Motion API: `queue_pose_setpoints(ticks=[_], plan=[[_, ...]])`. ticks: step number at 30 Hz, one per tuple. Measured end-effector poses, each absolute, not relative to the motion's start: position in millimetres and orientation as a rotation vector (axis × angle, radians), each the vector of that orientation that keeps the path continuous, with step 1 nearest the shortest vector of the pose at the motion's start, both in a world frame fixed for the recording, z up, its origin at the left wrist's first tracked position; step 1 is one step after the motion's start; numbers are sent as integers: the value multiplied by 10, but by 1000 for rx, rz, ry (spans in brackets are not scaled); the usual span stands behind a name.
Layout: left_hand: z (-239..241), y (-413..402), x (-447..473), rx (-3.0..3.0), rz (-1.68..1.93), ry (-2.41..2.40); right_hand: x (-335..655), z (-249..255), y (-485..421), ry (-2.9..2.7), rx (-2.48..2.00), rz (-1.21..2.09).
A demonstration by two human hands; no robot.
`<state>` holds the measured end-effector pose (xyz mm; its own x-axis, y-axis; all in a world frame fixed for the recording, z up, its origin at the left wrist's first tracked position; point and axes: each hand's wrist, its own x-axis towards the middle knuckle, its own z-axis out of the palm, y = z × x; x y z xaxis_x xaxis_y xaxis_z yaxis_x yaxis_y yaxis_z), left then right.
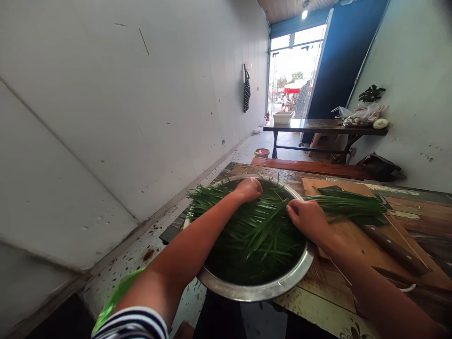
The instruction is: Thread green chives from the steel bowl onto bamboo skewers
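Note:
A wide metal basin (247, 294) holds a mass of long, flat green garlic chives (261, 226), lying in dark liquid, with some tips over the left rim. My left hand (249, 189) is above the far side of the basin among the leaves. Its fingers are curled closed, and what is inside them is hidden. At the right rim my right hand (308, 217) has thumb and fingers pinched together on the ends of a few chive leaves that slant down into the basin.
Right of the basin, a wooden cutting board (342, 235) carries more chives and a wood-handled knife (395, 247) partly under them. A red bench (310, 165) stands beyond the table. Farther back, another table (310, 125) bears a white tub (283, 117) and plastic bags (363, 115).

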<state>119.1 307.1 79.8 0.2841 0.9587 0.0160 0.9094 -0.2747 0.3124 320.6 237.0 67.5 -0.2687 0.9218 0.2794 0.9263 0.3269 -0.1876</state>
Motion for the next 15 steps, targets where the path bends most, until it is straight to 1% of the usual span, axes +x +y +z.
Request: queue_pose_setpoints(ticks=[3,9,15], plan=[[757,3078,1210,2385,231,1705,3207,667,2374,-2263,-1656,-31],[787,3037,1273,2309,313,1789,3206,659,2374,-2252,-1638,-33],[848,3009,1262,2280,254,1828,3207,666,2368,-2243,-1626,-42]])
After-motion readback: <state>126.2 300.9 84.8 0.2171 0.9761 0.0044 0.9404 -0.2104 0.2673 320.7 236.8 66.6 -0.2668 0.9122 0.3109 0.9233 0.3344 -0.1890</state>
